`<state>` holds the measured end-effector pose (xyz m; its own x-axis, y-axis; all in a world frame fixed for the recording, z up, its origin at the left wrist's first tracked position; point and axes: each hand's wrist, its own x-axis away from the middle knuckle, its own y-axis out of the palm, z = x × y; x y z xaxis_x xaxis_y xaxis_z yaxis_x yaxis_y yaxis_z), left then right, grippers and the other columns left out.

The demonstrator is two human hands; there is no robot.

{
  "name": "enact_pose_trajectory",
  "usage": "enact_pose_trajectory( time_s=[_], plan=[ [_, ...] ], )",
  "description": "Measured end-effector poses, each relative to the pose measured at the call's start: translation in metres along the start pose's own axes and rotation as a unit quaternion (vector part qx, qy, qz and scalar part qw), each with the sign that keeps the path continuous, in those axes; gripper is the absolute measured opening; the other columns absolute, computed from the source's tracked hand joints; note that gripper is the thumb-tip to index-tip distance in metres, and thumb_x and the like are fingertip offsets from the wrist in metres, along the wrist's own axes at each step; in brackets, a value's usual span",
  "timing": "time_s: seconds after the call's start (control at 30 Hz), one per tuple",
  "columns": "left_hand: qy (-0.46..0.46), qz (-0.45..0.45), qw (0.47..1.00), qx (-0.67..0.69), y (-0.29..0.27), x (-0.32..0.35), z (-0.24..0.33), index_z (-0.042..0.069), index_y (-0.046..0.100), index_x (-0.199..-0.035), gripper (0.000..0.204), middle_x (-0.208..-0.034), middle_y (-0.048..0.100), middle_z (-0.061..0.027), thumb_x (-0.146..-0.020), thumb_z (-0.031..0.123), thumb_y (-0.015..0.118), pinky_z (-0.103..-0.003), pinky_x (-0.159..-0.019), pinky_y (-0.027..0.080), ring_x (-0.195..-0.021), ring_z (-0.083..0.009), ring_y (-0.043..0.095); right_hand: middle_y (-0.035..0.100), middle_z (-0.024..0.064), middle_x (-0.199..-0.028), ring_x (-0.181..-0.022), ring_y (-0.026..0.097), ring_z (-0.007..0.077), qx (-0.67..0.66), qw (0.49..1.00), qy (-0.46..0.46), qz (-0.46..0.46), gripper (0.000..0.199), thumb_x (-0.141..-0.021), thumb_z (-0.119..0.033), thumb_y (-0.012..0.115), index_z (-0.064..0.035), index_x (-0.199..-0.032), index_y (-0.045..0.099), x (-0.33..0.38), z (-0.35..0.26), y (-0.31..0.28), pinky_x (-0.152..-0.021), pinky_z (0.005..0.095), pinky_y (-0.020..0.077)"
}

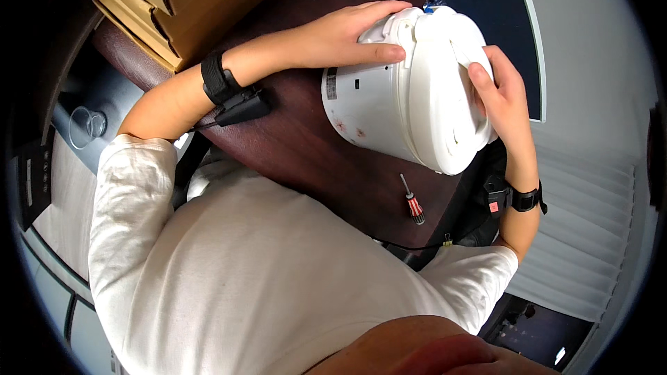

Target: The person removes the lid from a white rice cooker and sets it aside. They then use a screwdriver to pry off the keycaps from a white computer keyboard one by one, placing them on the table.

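Note:
A white rice cooker (372, 114) with a small floral print lies on its side on the dark reddish-brown table (306, 146). Its round lid end (438, 118) faces right. My left hand (340, 36) grips the upper left of the body, thumb on the near side and fingers over the far side. On the right, my right hand (504, 94) is curled round the lid end, its thumb at the recess; some fingertips are hidden. A small blue piece (434, 5) shows at the rim's far edge. Nearer to me lies a screwdriver (415, 208) with a red, white and black handle.
Stacked cardboard boxes (201, 10) stand at the far left of the table. A clear cup (87, 127) sits on a lower surface to the left. Black straps with devices are on both wrists, and a dark cable runs along the table's near edge.

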<state>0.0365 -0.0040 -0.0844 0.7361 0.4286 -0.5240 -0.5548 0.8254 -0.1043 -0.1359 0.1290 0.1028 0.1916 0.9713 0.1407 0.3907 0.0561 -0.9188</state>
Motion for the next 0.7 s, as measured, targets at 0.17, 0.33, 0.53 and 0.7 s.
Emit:
enact_pose_trajectory(
  time_s=[0.17,0.33,0.53,0.7],
  plan=[
    [0.011,0.002,1.0,0.017,-0.001,0.003,0.002,-0.002,0.031,-0.146,0.084,-0.144,0.041,-0.0226,-0.089,0.051,0.062,-0.04,-0.111,0.033,-0.134,-0.0328,0.039,0.067,0.0132,-0.082,-0.07,0.066,0.017,0.067,0.996,-0.049,-0.017,0.049,-0.093,-0.046,0.058,0.0008,-0.107,0.06,-0.003,-0.02,0.0,-0.065,0.0286,0.0503],
    [0.015,0.005,1.0,-0.008,0.001,0.006,0.001,-0.002,0.028,-0.146,0.097,-0.146,0.036,-0.0237,-0.082,0.059,0.066,-0.041,-0.112,0.032,-0.136,-0.0337,0.036,0.067,0.0111,-0.079,-0.07,0.066,0.0169,0.048,0.998,-0.014,-0.032,0.046,-0.094,-0.043,0.056,0.0003,-0.108,0.06,-0.004,-0.015,-0.004,-0.064,0.0282,0.0494],
    [0.023,0.004,0.999,-0.023,0.0,0.007,0.002,-0.004,0.027,-0.147,0.094,-0.146,0.036,-0.0257,-0.086,0.061,0.058,-0.039,-0.112,0.03,-0.137,-0.0347,0.035,0.058,0.0049,-0.074,-0.064,0.054,0.0107,0.033,0.997,-0.03,-0.061,0.04,-0.097,-0.041,0.053,-0.0015,-0.102,0.058,-0.01,-0.017,0.003,-0.058,0.0242,0.0416],
    [0.024,0.016,1.0,-0.003,0.003,0.007,-0.001,-0.004,0.026,-0.147,0.085,-0.145,0.036,-0.0265,-0.094,0.059,0.046,-0.038,-0.112,0.029,-0.137,-0.0344,0.036,0.067,0.015,-0.079,-0.068,0.068,0.0214,0.056,0.996,-0.064,-0.027,0.049,-0.095,-0.046,0.053,-0.0002,-0.109,0.059,-0.01,-0.01,0.012,-0.063,0.0297,0.0503]
  ],
)
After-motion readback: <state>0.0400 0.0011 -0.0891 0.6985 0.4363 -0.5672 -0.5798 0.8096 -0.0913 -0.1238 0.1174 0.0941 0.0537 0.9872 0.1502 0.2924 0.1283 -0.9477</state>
